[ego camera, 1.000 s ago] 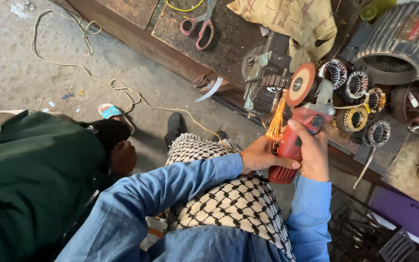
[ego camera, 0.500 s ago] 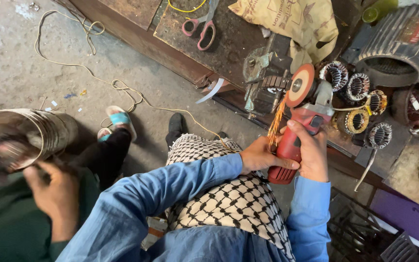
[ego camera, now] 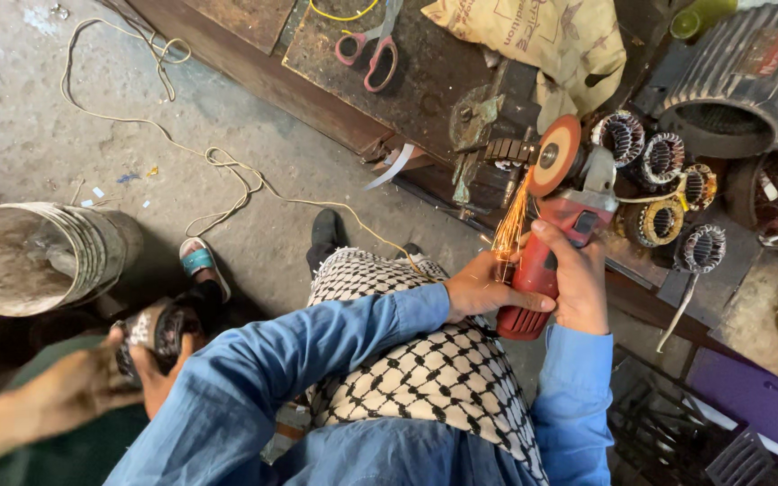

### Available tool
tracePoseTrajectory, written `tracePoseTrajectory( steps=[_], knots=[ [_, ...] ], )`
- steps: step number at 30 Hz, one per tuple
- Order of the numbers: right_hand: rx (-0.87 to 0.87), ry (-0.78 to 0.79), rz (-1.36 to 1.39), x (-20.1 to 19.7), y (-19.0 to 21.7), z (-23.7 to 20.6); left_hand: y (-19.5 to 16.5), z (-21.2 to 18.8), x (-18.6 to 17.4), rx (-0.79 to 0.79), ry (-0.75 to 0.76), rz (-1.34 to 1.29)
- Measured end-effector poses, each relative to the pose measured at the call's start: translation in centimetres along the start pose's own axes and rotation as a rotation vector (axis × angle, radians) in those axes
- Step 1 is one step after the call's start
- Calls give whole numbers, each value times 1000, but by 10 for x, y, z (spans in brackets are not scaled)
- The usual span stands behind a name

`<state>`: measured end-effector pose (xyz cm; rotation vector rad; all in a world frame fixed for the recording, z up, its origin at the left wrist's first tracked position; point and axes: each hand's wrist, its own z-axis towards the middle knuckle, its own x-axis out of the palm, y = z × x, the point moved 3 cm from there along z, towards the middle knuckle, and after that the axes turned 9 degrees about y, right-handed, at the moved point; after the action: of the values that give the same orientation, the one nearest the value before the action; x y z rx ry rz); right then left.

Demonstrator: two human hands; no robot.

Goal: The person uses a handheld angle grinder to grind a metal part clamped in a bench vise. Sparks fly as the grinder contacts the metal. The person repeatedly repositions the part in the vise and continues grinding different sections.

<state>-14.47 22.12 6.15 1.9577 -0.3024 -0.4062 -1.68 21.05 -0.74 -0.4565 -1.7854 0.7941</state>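
Grey with dried residue inside, a plastic bucket [ego camera: 33, 256] lies tipped at nine o'clock on the concrete floor; its contents beyond that coating cannot be made out. A ribbed motor housing [ego camera: 738, 85] at two o'clock shows a dark hollow bore. The red angle grinder [ego camera: 547, 261] sits just right of centre, its orange disc [ego camera: 555, 155] raised toward one o'clock against a small metal part [ego camera: 504, 151] on the workbench [ego camera: 425, 81], sparks falling below. The left hand [ego camera: 479, 290] is wrapped around the grinder's rear body; the right hand [ego camera: 578, 279] is closed over its upper side, thumb forward. Both forearms extend from six o'clock in blue sleeves. Another person's hands [ego camera: 137, 360] at eight o'clock grip a dark round object.
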Motion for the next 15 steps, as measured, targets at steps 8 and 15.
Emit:
tracePoseTrajectory(
  steps=[8, 15],
  knots=[
    [12, 8, 95, 1, -3, 0, 0, 0, 0, 59, 21, -23],
    [48, 33, 80, 3, 0, -2, 0, -2, -1, 42, 11, -48]
  ],
)
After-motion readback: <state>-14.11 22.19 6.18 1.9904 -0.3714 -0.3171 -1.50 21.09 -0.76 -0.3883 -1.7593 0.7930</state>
